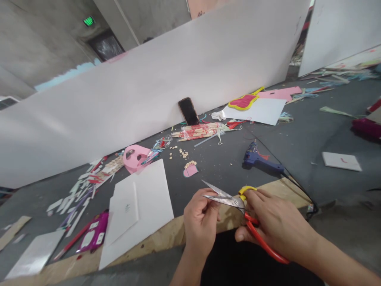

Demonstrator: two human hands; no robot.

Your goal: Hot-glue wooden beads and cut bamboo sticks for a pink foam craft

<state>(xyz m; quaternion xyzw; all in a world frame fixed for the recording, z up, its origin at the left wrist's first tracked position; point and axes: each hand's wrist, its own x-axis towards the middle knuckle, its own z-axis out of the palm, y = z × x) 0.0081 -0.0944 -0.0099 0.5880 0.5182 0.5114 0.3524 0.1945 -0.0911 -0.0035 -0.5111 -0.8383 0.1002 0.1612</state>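
Observation:
My right hand [274, 222] grips a pair of scissors [235, 201] with one yellow and one red handle, its blades spread and pointing left. Close to the blades, the fingers of my left hand [201, 222] are pinched together; whatever they hold is too small or hidden to make out. Beyond the scissors, a small rounded pink piece [190, 171] lies on the dark table with small beige bits along its upper edge. More beige bits [183, 153] are scattered behind it.
A blue glue gun [262, 161] with its cord lies right of centre. White sheets [143, 206] are on the left, near a purple packet [95, 232]. A phone [188, 111] leans on the white partition [149, 91] behind bundled sticks [199, 131]. A white block [341, 161] sits right.

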